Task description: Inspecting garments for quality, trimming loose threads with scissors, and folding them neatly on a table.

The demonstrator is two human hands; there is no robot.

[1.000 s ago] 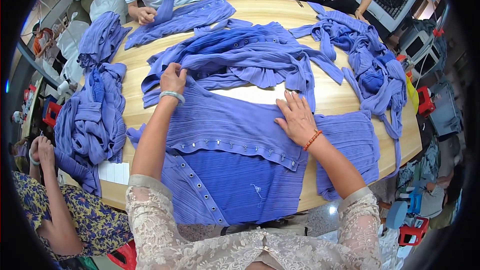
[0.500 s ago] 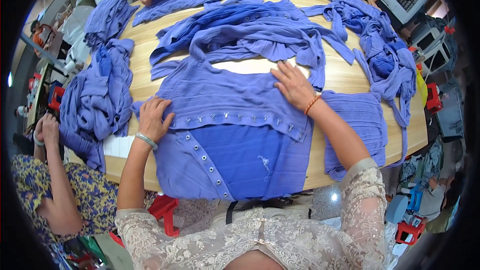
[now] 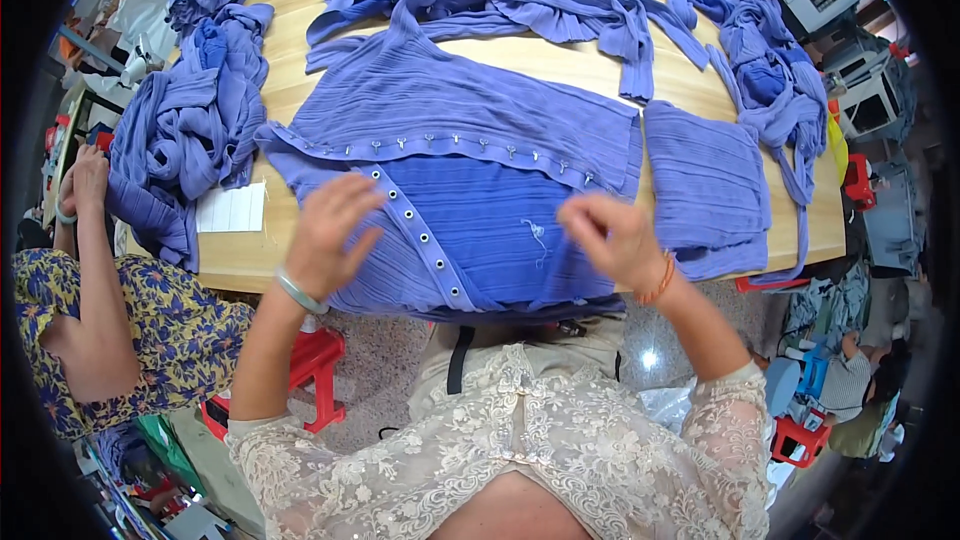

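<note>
Past a speckled floor and red stool, the left hand hovers loosely open and the right hand curls, its hold unclear, over a blue shirt spread along the near edge of the wooden counter. Beside it lie a folded garment and white paper, its markings unreadable; farther back, rumpled clothes crowd the surface

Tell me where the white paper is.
In the head view, the white paper lies near the left front edge of the table, beside the bunched blue garments, left of the person's left hand.
</note>
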